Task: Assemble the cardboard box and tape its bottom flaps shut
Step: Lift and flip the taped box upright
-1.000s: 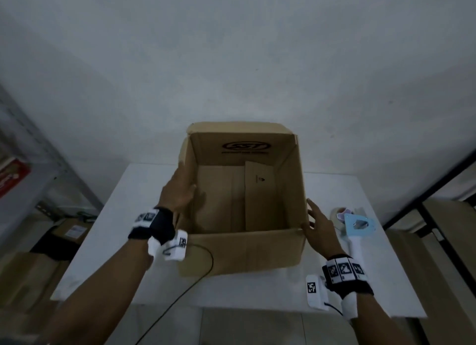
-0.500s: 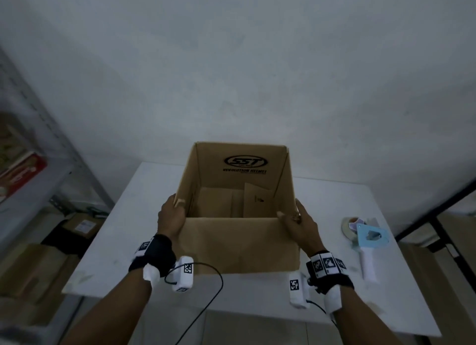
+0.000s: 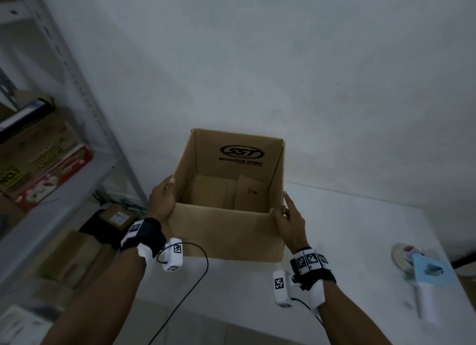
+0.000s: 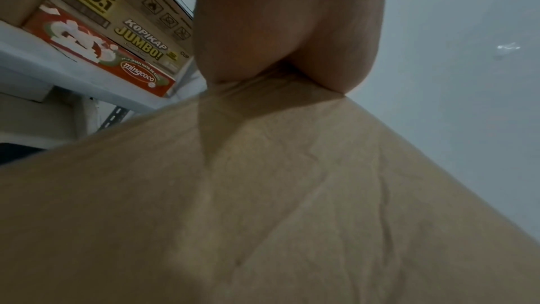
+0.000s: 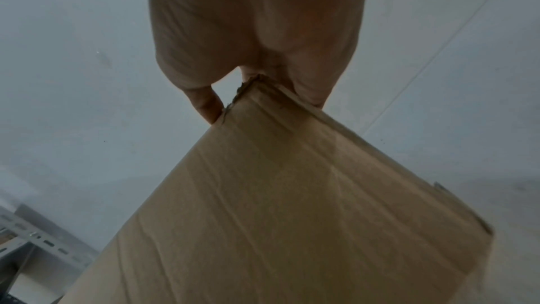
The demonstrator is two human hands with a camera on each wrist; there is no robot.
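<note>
Head view: cardboard box (image 3: 226,231) upright, mouth up, above desk (image 3: 360,241) left edge; underside hidden. Left hand (image 3: 161,202) at 9 o'clock, right hand (image 3: 289,220) at 3, both gripping near-rim corners. Tape dispenser (image 3: 425,280) at 4 o'clock.

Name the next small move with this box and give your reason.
Probably tip the cardboard box over so its bottom faces up. Both the left hand and right hand grip its near corners, the flaps inside look folded flat, and the tape dispenser lies untouched on the table.
</note>
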